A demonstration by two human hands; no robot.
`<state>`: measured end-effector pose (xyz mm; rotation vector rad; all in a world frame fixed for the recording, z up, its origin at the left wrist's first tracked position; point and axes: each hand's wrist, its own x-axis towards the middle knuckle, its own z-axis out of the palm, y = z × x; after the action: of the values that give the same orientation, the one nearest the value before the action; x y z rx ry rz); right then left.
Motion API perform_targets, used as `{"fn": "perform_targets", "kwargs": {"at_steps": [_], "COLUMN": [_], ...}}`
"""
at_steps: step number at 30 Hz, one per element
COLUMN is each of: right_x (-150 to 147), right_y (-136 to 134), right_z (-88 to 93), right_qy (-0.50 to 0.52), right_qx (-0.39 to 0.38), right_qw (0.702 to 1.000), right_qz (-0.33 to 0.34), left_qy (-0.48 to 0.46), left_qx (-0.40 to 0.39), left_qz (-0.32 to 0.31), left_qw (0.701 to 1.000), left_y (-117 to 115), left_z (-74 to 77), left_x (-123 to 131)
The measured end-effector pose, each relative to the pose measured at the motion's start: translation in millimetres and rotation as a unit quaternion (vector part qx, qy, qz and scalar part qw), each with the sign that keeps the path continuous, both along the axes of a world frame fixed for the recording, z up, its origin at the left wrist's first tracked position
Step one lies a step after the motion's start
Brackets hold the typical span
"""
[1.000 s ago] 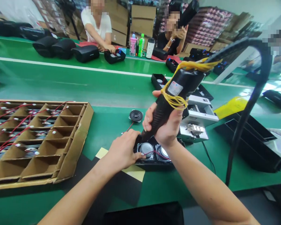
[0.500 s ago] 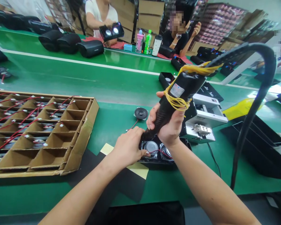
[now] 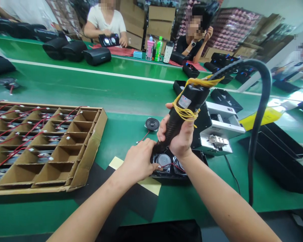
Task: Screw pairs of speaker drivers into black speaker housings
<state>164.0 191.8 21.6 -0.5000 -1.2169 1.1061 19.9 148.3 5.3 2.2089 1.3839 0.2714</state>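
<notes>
My right hand (image 3: 178, 136) is wrapped round a black electric screwdriver (image 3: 195, 92), bound with yellow bands and tilted with its lower end toward the left. That end meets the left part of a black speaker housing (image 3: 170, 176); the bit itself is hidden behind my fingers. Inside the housing sit two round speaker drivers (image 3: 163, 161) with a red wire between them. With fingers over its left end and thumb at the near driver, my left hand (image 3: 140, 159) grips the housing. Just beyond lies a loose speaker driver (image 3: 152, 124) with a red lead.
A divided cardboard tray (image 3: 92, 158) of wired drivers stands left. To the right are a silver-and-black machine (image 3: 223, 126), the screwdriver's thick cable (image 3: 254, 144) and black housings (image 3: 280, 164). Dark sheets (image 3: 141, 200) lie in front. Co-workers sit across the green table (image 3: 73, 80).
The screwdriver's top and its cable have shifted slightly left and down. My left hand stays on the housing. Across the table, a co-worker has lowered a speaker housing onto the red mat.
</notes>
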Motion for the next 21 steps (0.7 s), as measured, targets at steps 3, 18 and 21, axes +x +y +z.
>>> {"fn": "perform_targets", "kwargs": {"at_steps": [3, 18, 21], "right_x": [-1, -4, -3], "right_y": [-1, -9, -9], "right_z": [-3.6, -22.8, -25.4], "right_qy": [-0.002, -0.052, -0.057], "right_qx": [0.005, 0.001, 0.003], "right_qw": [1.000, 0.998, 0.998], "right_qz": [0.002, 0.029, 0.039], "left_qy": [0.003, 0.071, 0.081], "left_qx": [0.003, 0.017, 0.013], "left_qz": [0.001, 0.003, 0.005], "left_qw": [1.000, 0.997, 0.997], "left_y": [0, 0, 1], "left_z": [-0.5, 2.5, 2.5], "left_x": [0, 4, 5]}}
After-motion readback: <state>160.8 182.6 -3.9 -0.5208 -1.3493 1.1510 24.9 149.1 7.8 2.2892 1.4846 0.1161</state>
